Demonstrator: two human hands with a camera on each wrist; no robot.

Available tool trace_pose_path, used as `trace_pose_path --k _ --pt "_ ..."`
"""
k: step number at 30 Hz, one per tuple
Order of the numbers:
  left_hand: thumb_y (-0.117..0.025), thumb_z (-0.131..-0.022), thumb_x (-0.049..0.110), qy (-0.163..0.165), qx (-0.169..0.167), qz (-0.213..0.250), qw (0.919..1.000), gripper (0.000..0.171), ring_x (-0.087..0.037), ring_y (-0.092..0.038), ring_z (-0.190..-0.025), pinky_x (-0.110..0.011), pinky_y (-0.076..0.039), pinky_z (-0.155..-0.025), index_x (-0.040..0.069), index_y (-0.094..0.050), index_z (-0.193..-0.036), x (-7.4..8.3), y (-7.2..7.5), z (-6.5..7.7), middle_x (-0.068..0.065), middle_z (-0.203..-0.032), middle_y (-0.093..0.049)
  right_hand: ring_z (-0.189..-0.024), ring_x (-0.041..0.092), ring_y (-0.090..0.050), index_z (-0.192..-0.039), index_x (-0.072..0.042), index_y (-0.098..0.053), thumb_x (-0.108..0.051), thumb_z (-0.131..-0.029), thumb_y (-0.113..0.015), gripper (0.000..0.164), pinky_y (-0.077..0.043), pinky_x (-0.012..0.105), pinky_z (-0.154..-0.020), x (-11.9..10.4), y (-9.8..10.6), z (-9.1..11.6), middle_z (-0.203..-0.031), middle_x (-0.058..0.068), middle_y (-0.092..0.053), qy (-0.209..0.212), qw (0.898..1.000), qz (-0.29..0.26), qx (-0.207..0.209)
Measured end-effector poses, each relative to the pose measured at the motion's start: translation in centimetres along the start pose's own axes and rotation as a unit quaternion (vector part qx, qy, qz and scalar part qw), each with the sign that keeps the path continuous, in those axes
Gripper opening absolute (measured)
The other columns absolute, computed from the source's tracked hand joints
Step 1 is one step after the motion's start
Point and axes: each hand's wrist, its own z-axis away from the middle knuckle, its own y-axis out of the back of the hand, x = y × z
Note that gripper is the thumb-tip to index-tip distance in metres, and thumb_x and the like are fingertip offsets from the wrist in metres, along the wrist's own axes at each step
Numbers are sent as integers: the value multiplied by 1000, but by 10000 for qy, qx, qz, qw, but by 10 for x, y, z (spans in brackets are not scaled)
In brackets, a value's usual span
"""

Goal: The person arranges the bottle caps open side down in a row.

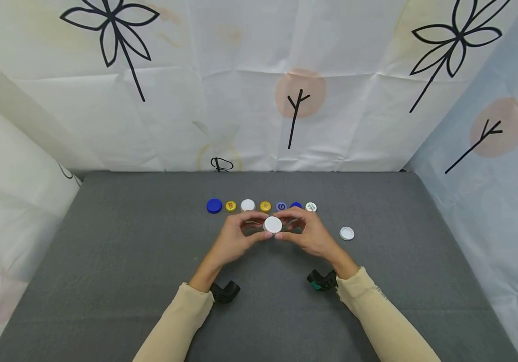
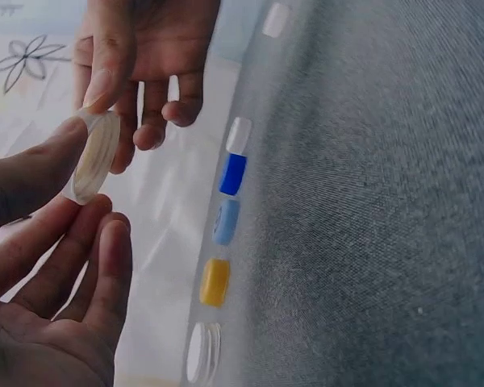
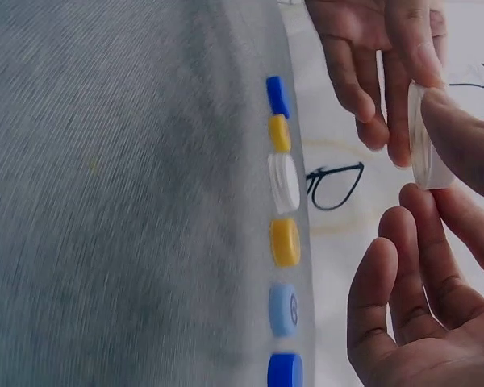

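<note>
A round white bottle cap [image 1: 272, 224] is held up over the table between both hands. My left hand [image 1: 234, 240] pinches its left edge with thumb and fingers, and my right hand [image 1: 312, 236] does the same on the right. In the left wrist view the cap [image 2: 97, 157] stands on edge, its pale, ridged hollow side showing. The right wrist view shows the same cap [image 3: 423, 141] with both thumbs at its rim. Just beyond the hands lies a row of caps, among them a white cap [image 1: 248, 205] and a yellow cap [image 1: 265, 206].
The row on the grey table [image 1: 150, 281] also has a large blue cap [image 1: 214, 205], a small yellow cap [image 1: 231, 206], a light blue cap [image 1: 281, 206], another blue cap [image 1: 296, 204] and a printed white cap [image 1: 311, 207]. A separate white cap [image 1: 347, 233] lies to the right.
</note>
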Motion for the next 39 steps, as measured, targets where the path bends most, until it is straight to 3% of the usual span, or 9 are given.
trace_pose_path --k 3,7,18,21,28,39 --pt "-83 -87 12 -54 -102 -882 9960 35 -20 -67 -105 -35 -54 -92 5 -71 -119 3 -7 -3 -6 -116 -70 -99 29 -63 -122 0 -70 0 -83 -82 41 -54 52 -84 2 8 4 -113 12 -68 -48 9997 251 -58" --pt "-82 -88 20 -141 -346 -1798 9830 34 -19 -65 -103 -37 -53 -90 8 -72 -119 8 -21 -16 -4 -114 -70 -100 30 -64 -123 -1 -70 -2 -83 -83 41 -53 55 -85 4 25 11 -113 11 -68 -207 9977 642 -105" --pt "-77 -92 32 -272 -826 -3070 9477 37 -21 -57 -109 -37 -45 -96 10 -72 -122 10 -69 -74 -3 -118 -69 -104 36 -63 -123 2 -67 -4 -86 -81 40 -51 54 -88 14 84 19 -117 17 -67 -609 9826 1755 -24" --pt "-77 -93 33 -188 -868 -3275 9407 37 -21 -57 -111 -38 -44 -99 12 -72 -123 7 -81 -90 -2 -122 -68 -105 38 -62 -124 4 -66 -4 -88 -79 39 -51 54 -88 19 96 18 -117 20 -66 -758 9782 1933 26" --pt "-77 -93 32 255 -902 -3402 9357 36 -21 -55 -115 -39 -43 -99 15 -72 -124 0 -102 -115 0 -122 -67 -107 42 -61 -126 6 -64 -3 -90 -77 39 -51 55 -89 31 111 13 -117 24 -65 -1149 9690 2186 75" --pt "-76 -94 36 705 -703 -3770 9209 36 -19 -52 -115 -36 -41 -92 20 -72 -126 -11 -122 -128 3 -115 -66 -107 40 -61 -126 7 -64 -5 -91 -77 40 -51 53 -88 48 118 8 -116 25 -65 -1470 9563 2528 64"
